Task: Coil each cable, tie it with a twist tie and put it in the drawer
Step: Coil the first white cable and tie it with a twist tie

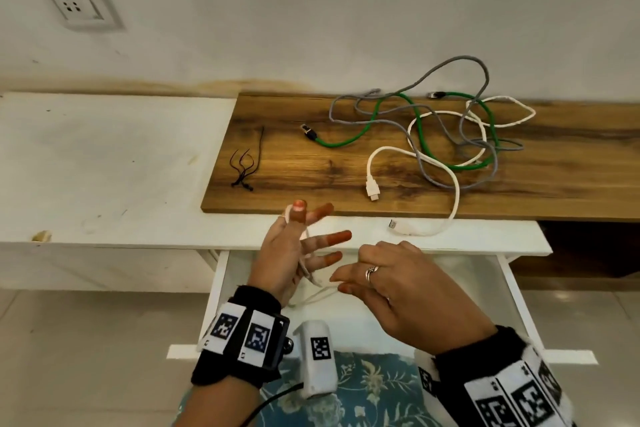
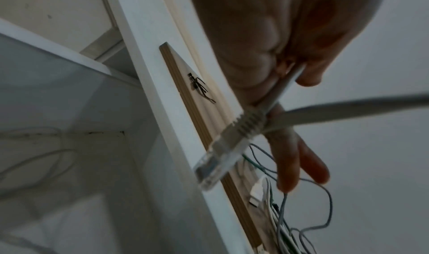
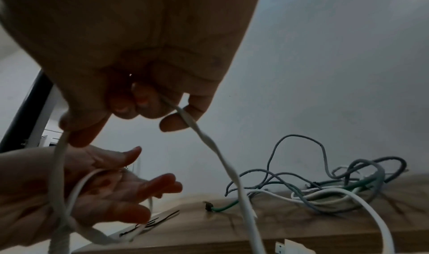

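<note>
Green cable (image 1: 349,140); white drawer (image 1: 221,274)

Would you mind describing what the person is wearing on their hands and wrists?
Both wrists carry black fabric cuffs with white panels printed with black square code markers. The left hand has reddish-orange stained fingertips; a white marker-tagged block projects from its cuff and a black cable trails from it. The right hand wears a silver ring, and its cuff has white fuzzy trim.
</note>
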### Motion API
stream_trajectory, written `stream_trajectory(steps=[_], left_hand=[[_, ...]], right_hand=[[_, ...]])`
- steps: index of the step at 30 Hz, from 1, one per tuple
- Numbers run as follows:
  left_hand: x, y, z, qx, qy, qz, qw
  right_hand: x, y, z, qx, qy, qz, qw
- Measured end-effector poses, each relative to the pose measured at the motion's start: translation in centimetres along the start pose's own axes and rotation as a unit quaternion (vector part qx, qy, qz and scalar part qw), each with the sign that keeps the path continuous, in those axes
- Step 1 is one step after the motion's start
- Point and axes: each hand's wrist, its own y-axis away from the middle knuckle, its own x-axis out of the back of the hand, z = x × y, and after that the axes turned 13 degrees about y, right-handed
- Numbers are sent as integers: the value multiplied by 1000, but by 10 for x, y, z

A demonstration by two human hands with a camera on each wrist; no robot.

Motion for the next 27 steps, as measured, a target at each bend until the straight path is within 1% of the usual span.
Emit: stream_trajectory(steps=[2, 4, 5, 8, 10, 12, 16, 18, 19, 21, 23, 25, 26, 27], left_hand=[[-4, 2, -5, 47, -64, -35, 996], [-10, 6, -9, 84, -129, -72, 986], [-14, 9, -11, 101, -145, -82, 981], [-21, 15, -14, 146, -172, -102, 969], [-23, 15, -16, 154, -196, -127, 960], [-22, 14, -17, 155, -217, -130, 955], [-23, 15, -20, 152, -275, -112, 943], [-23, 15, -20, 148, -284, -108, 941], [-23, 14, -21, 147, -281, -113, 942], [-24, 13, -23, 154, -274, -119, 942], [-23, 12, -26, 157, -281, -113, 940], [-21, 9, -30, 149, -313, -105, 932], [-21, 7, -31, 143, -326, -103, 929], [-20, 6, -32, 137, -327, -101, 930]], right_hand=[[-1, 0, -1, -14, -15, 8, 1000], [-6, 1, 1, -41, -72, 34, 996], [-9, 2, 3, -60, -102, 54, 991], [-16, 4, 11, -135, -181, 110, 968], [-19, 5, 17, -188, -220, 134, 948], [-22, 6, 22, -232, -251, 137, 930], [-27, 7, 24, -249, -296, 113, 915], [-29, 8, 24, -266, -306, 98, 909], [-29, 8, 25, -278, -317, 83, 903], [-27, 7, 26, -295, -371, 38, 880], [-26, 7, 24, -281, -434, -28, 856], [-27, 6, 17, -246, -432, -70, 865], [-27, 4, 14, -243, -419, -73, 872], [-27, 3, 12, -253, -407, -62, 875]])
